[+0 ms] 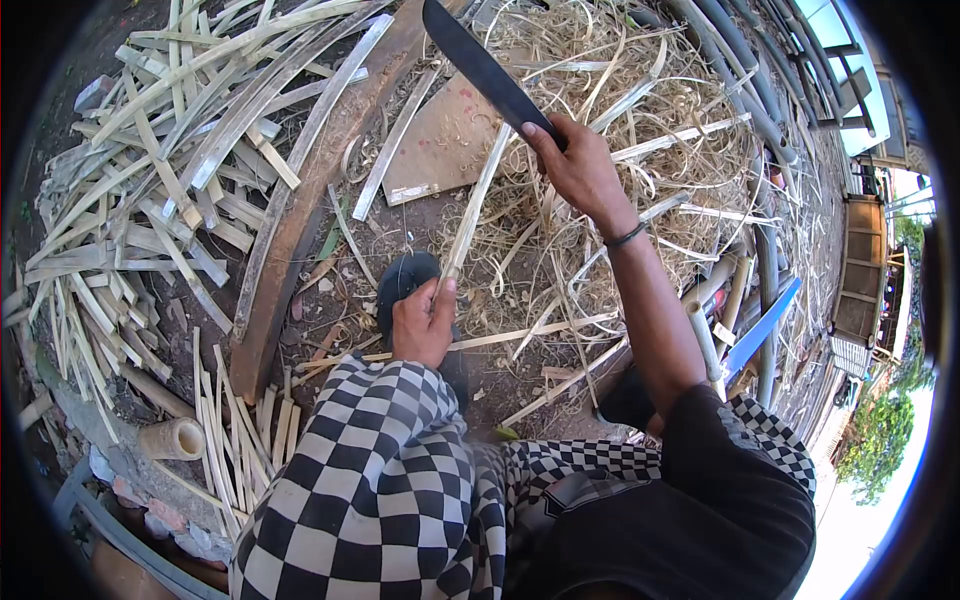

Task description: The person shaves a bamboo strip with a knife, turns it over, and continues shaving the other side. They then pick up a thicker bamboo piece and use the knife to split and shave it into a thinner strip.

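Head view shows the right hand [580, 170], arm extended, gripping a machete [478, 72] with a long, dark, smooth blade and rounded tip. Below, the left hand [424, 325] closes thumb-up around a flat, pale, fibrous bamboo strip [475, 210], which angles up toward the blade beside curly, straw-coloured shavings [560, 230].

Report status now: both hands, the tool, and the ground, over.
Right hand closed on machete. Left hand gripping pale strip. Curly shavings thick on the ground beyond left hand, over.
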The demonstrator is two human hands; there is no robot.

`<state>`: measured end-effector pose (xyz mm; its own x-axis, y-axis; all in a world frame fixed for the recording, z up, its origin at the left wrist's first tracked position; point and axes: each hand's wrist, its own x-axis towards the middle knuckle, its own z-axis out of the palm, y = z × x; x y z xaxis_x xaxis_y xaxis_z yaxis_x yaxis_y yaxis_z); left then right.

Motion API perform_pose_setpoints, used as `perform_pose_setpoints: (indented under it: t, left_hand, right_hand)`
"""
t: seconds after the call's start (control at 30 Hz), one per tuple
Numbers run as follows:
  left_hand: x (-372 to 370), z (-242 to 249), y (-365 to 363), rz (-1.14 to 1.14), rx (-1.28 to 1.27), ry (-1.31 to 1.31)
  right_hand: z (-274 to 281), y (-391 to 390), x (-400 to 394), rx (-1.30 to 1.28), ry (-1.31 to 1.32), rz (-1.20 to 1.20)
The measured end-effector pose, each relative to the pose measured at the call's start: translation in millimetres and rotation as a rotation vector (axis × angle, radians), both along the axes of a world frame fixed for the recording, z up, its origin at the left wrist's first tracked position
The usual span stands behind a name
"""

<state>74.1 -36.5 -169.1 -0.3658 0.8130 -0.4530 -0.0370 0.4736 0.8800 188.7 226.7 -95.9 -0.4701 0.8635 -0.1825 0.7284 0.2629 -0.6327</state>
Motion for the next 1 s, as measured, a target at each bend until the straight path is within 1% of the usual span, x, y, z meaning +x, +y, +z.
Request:
perform_pose_setpoints:
  t: [0.03,0.1,0.17,0.23,0.3,0.4,0.5,0.7,0.73,0.8,0.83,0.9,0.97,1.0]
  left_hand:
    - [0,-1,0,0.007,-0.004,-0.012]
    - [0,-1,0,0.014,-0.009,-0.026]
    - [0,-1,-1,0.033,-0.072,-0.003]
    - [0,-1,-1,0.034,-0.062,0.018]
    - [0,1,-1,0.034,-0.052,0.037]
    - [-1,3,-1,0.030,-0.086,0.030]
    - [-1,3,-2,0.031,-0.084,0.053]
    - [0,-6,-6,0.027,0.004,0.114]
    - [0,-7,-7,0.015,0.025,0.166]
    - [1,-9,-8,0.004,0.045,0.217]
    - [1,-9,-7,0.013,0.028,0.179]
    - [1,-7,-5,0.020,0.008,0.139]
    - [0,-5,-1,0.030,-0.002,0.149]
    - [0,-4,-2,0.029,-0.003,0.151]
  right_hand:
    - [0,1,0,0.000,0.000,-0.001]
    - [1,1,-2,0.097,0.015,0.043]
    - [6,0,-4,0.104,0.008,0.036]
    - [8,0,-7,0.111,0.003,0.030]
    - [8,0,-9,0.183,0.045,0.032]
    - [13,-2,-11,0.223,0.010,0.056]
    - [18,-3,-13,0.218,0.006,0.071]
    - [12,-1,-14,0.233,0.002,0.102]
    - [14,-1,-14,0.231,0.002,0.101]
    - [19,0,-13,0.132,-0.051,0.088]
    - [20,0,-13,0.132,-0.052,0.087]
    - [22,-5,-12,0.050,-0.069,0.089]
    - [11,-26,-9,-0.028,-0.076,0.241]
    - [8,-48,-10,-0.094,-0.122,0.282]
